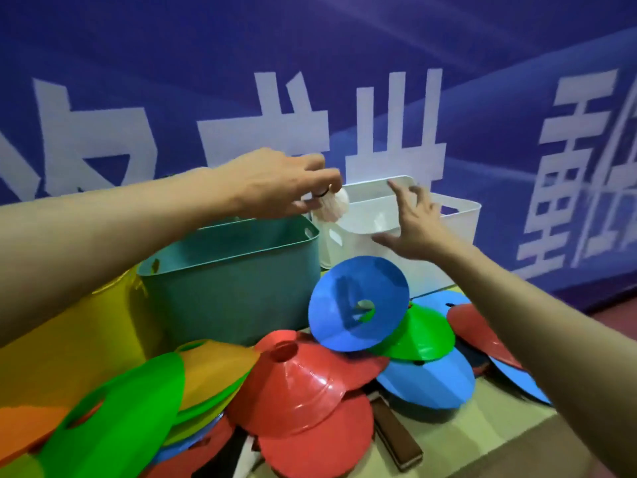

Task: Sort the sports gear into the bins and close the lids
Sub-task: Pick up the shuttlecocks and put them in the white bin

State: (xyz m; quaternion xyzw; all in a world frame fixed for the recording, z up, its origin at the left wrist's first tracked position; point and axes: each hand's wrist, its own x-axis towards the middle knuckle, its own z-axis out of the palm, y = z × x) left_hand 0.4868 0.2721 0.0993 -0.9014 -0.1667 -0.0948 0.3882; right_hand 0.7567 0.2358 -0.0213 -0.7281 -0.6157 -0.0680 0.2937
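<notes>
Over the white bin point(406, 236), her left hand point(275, 182) pinches a shuttlecock point(332, 205) ready to drop, while the right hand point(413, 225), fingers spread, tilts the lid point(374, 205) clear.

Blue banner point(206, 46) with white characters behind; red floor point(613, 326) at right.

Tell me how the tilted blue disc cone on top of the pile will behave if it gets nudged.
The blue disc cone leans on edge against the green cone, so a nudge would probably tip or slide it. It looks thin and hollow, likely light and somewhat flexible. Its glossy plastic suggests that it may slip off the pile easily.
</notes>
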